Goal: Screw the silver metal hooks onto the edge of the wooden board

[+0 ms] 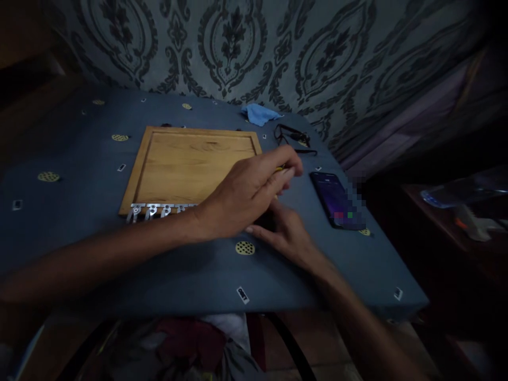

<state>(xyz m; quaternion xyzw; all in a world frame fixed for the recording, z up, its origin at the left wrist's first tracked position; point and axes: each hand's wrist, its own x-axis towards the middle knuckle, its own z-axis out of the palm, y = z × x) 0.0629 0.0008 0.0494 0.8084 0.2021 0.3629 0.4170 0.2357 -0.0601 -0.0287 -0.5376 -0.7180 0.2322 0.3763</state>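
Note:
A shallow wooden tray-like panel (pixel 182 166) with a raised rim lies on the table. Along its near edge runs a row of small silver metal clips (pixel 153 210), partly covered by my left forearm. My left hand (pixel 254 188) reaches across the panel's near right corner, its fingers closed round something small of which only a yellow bit (pixel 280 169) shows. Just below it is my right hand (pixel 288 233), thumb stretched toward the corner and fingers curled beneath the left hand. What the right fingers grip is hidden.
A lit phone (pixel 335 201) lies to the right, with dark-framed glasses (pixel 293 135) and a blue cloth (pixel 261 114) farther back. The patterned blue tablecloth (pixel 190 280) ends at a near edge. At far right, a dark surface carries a plastic-wrapped item (pixel 456 196).

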